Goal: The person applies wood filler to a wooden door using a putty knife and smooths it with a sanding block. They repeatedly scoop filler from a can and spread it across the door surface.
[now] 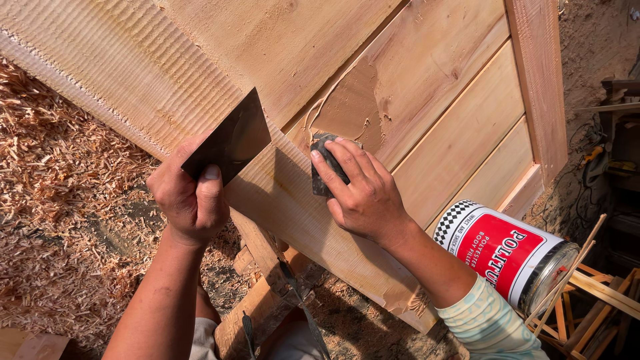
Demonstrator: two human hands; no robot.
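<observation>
My left hand (190, 197) grips a dark flat metal scraper blade (230, 141), held up over the ribbed edge of a pale wooden door panel (440, 100). My right hand (363, 190) presses a small dark spreader (323, 167) against the panel, at the lower end of a smear of tan filler paste (350, 107) that lies along a joint between boards. The fingers cover most of the spreader.
A red and white tin of filler (510, 257) lies on its side on the panel's lower right corner. Wood shavings (60, 187) cover the ground at left. Wooden offcuts (257, 300) sit under the panel; thin sticks (593, 293) and tools are at right.
</observation>
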